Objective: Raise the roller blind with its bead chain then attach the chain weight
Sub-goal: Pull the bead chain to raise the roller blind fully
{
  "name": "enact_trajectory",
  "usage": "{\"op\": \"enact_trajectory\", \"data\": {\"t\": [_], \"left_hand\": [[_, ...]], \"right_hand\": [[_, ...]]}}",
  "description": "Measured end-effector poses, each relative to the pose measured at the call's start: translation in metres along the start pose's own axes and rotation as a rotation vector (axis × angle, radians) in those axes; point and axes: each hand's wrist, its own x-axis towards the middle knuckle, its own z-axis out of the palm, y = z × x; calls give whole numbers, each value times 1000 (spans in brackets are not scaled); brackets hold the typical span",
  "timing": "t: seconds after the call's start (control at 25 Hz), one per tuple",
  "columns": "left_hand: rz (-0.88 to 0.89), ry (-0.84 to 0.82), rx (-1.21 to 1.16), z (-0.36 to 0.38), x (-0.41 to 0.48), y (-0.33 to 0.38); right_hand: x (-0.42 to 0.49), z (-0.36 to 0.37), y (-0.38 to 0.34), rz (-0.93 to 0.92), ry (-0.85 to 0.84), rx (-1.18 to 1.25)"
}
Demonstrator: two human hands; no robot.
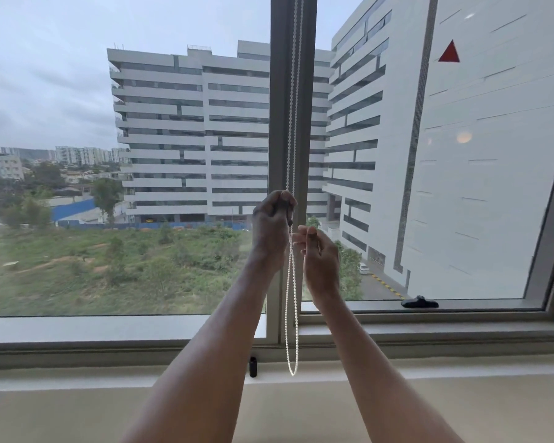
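My left hand (274, 215) grips the bead chain (287, 314) at the window mullion (279, 123); right hand (319, 254), fingers curled, just below beside it, grip cannot be told; chain loop hangs to the sill (429, 370); black chain weight (253, 367) upright there, just left.

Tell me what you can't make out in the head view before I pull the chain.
- Roller blind: above the top edge of the head view; its height is unknown.
- Right hand: its curled fingers hide whether it pinches the bead chain; the left hand grips it.
- Small black piece on the sill: too small to confirm as the weight.
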Motion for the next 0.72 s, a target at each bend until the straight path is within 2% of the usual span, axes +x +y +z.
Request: {"op": "enact_trajectory", "data": {"t": [0.16,0.24,0.44,0.72], "left_hand": [[-84,1,-63,-11,-26,-43],[-114,13,-29,-15,-39,-60],[-143,17,22,-27,-76,-95],[-250,-12,150,-47,-100,-113]], "right_hand": [[35,9,-43,-78,-38,74],[49,16,-64,-130,-66,21],[83,28,-98,-126,-118,115],[67,28,-72,-173,-86,26]]}}
